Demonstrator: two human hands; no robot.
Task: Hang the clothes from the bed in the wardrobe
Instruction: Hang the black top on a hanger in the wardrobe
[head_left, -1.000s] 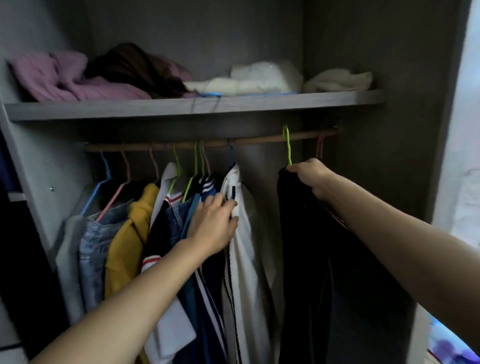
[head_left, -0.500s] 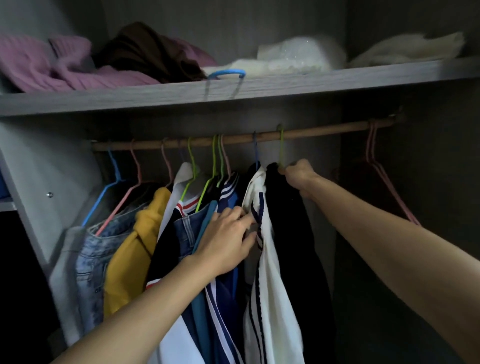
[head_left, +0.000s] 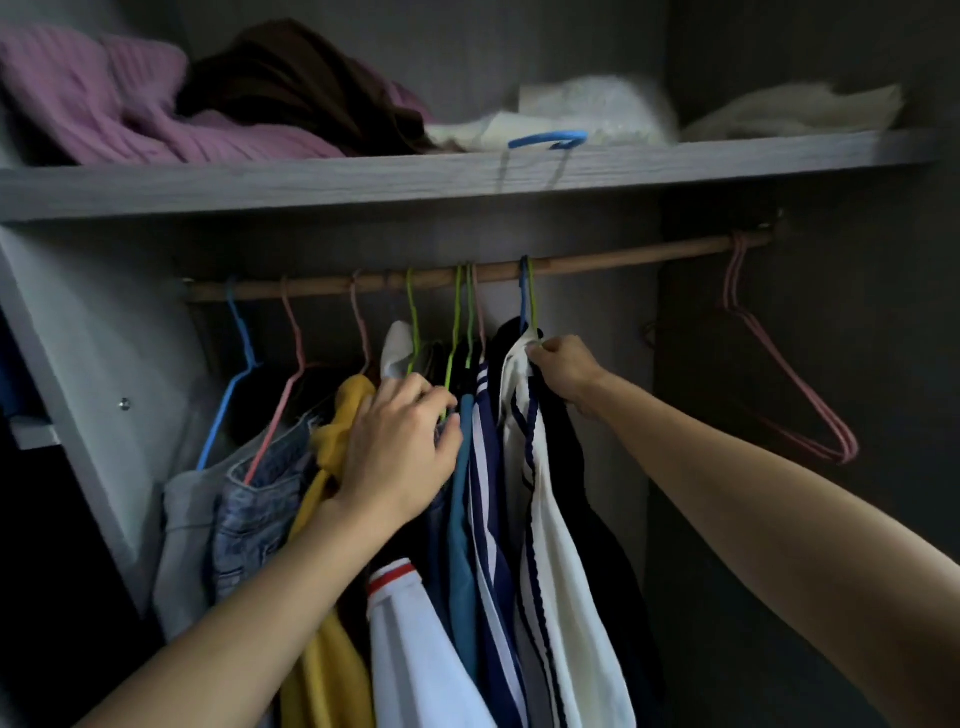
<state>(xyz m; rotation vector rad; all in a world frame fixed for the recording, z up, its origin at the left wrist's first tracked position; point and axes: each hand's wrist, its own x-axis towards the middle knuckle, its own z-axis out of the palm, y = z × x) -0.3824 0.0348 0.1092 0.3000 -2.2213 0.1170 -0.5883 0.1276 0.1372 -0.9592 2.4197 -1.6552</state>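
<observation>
Right grip (head_left: 566, 371) is closed, pinching the top of the black garment (head_left: 602, 561) just below its green hanger (head_left: 531, 296) on the wooden rail (head_left: 623, 260). The garment hangs at the 3 o'clock end of the clothes row, touching the white striped top (head_left: 566, 597) at its 9 o'clock. Left grip (head_left: 402, 452) has its fingers bent into the hung clothes further toward 9 o'clock; can't tell if it clamps anything.

Yellow top (head_left: 337, 519), navy-striped white shirt (head_left: 561, 571)
</observation>
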